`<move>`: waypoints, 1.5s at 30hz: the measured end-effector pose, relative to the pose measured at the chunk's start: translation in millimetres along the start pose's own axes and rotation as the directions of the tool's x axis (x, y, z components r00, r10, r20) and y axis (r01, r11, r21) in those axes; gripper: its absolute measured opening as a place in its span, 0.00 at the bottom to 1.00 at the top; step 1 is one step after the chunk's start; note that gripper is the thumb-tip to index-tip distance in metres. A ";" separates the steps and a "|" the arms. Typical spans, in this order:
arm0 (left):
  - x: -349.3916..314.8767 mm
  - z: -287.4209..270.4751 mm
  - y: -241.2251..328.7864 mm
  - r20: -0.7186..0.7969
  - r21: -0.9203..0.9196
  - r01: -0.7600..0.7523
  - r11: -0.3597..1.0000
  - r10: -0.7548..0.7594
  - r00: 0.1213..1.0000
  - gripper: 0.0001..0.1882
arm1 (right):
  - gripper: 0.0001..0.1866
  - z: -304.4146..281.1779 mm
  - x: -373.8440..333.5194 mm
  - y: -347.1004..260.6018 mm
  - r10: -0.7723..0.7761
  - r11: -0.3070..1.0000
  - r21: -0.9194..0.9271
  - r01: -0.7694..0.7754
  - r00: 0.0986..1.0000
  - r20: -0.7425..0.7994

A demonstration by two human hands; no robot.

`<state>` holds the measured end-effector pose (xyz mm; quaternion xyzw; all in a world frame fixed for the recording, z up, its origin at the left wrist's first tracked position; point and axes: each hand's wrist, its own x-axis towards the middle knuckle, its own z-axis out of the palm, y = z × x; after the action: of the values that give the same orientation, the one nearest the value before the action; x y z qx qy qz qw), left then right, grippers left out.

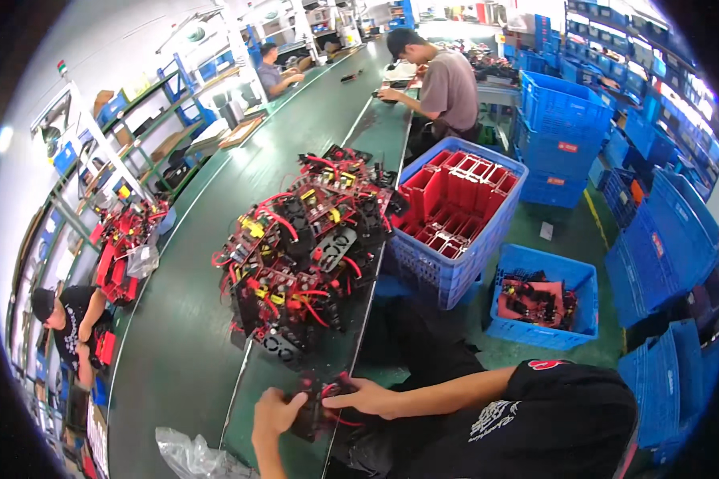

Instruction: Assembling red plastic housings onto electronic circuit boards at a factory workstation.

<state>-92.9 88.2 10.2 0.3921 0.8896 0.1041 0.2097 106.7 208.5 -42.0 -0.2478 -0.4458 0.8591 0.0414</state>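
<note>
Close in front of me, at the green bench's near end, my left hand (275, 413) and my right hand (369, 397) grip a dark circuit board assembly (310, 407) with red wires from its two sides. Its details are blurred. The left thumb presses at its left edge, and the right fingers close over its right part by the wires. Just beyond my hands lies a large heap of similar circuit board assemblies (295, 247), with red wires, yellow parts, black fans and grey perforated plates.
Clear plastic bags (196, 455) lie left of my hands. Right of the bench stand a blue crate (459, 279) of red metal housings and a lower blue bin (543, 339) holding boards. Co-workers sit along the green conveyor (188, 319). Stacked blue crates (563, 132) stand far right.
</note>
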 end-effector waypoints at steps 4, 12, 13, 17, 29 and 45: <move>-16.0 23.5 27.6 -0.081 0.072 0.059 0.996 -0.053 0.995 0.43 | 0.24 -19.1 -20.6 14.6 -0.071 0.983 0.167 0.079 0.996 -0.054; -63.0 30.6 155.1 -0.043 0.040 0.189 0.981 -0.187 0.981 0.48 | 0.19 -94.1 -45.1 6.6 -0.111 0.901 0.401 0.165 0.982 -0.155; -62.5 23.3 181.0 -0.008 -0.020 0.142 0.990 -0.142 0.990 0.47 | 0.21 -111.4 -55.0 -1.4 -0.143 0.859 0.483 0.169 0.986 -0.091; -37.0 44.2 271.2 -0.047 -0.015 0.064 0.998 -0.065 0.997 0.47 | 0.39 -173.7 -79.4 -7.7 -0.312 0.767 0.607 0.206 0.947 0.073; 75.2 97.7 427.7 0.459 -0.373 -0.583 0.722 0.689 0.561 0.21 | 0.40 -358.2 -122.2 1.1 -0.620 0.257 0.751 0.609 0.700 -0.356; 457.0 251.1 551.0 -0.432 0.681 -0.340 0.649 0.730 0.529 0.20 | 0.31 -416.1 -164.7 22.4 -0.416 0.028 0.618 0.786 0.571 -0.708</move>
<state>105.3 801.8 -153.9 0.6307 0.7184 0.0575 -0.2878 446.5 457.2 -195.2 -0.1028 0.0603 0.7831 0.6103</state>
